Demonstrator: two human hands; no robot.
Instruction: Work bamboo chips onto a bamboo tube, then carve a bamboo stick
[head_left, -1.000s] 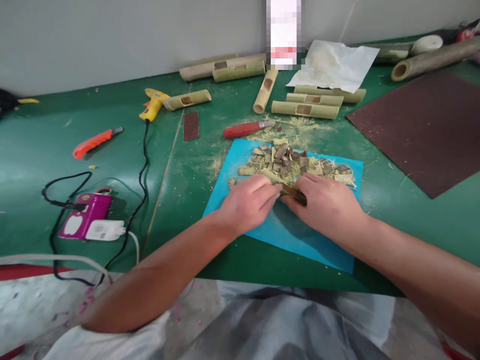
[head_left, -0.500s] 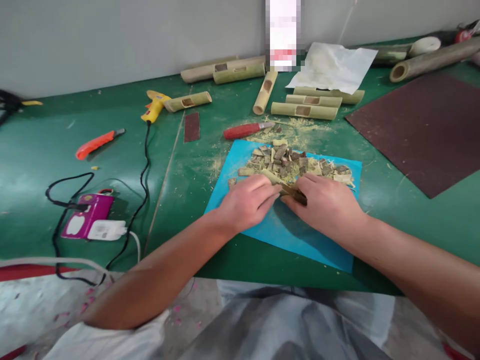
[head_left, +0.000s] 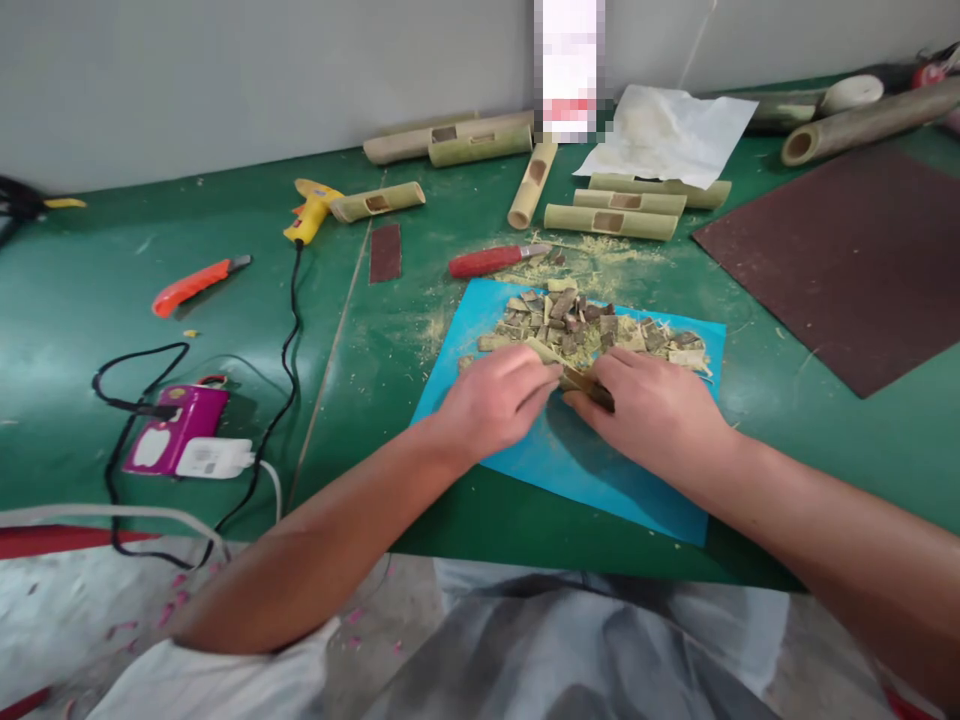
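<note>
My left hand (head_left: 499, 402) is closed around a bamboo tube (head_left: 544, 352), which slants down to the right between both hands. At the tube's right end, the fingers of my right hand (head_left: 649, 405) are closed too. A brown strip-like surface (head_left: 583, 383) shows between the hands; whether it is a separate piece or part of the bamboo I cannot tell. Both hands are over a blue sheet (head_left: 600, 480). Just beyond them lies a heap of bamboo chips (head_left: 562, 318) and shavings. A red-handled knife (head_left: 487, 262) rests behind the sheet.
Cut bamboo tubes (head_left: 611, 222) lie at the back, some by a white paper (head_left: 667, 135). To the right is a large brown sheet (head_left: 847, 270). On the left are a yellow glue gun (head_left: 315, 210), an orange utility knife (head_left: 196, 287), and a purple power strip (head_left: 176, 430) with cords.
My hands keep nearly the same place and grip on the bamboo. The view has shifted very slightly; nothing else has visibly moved.
</note>
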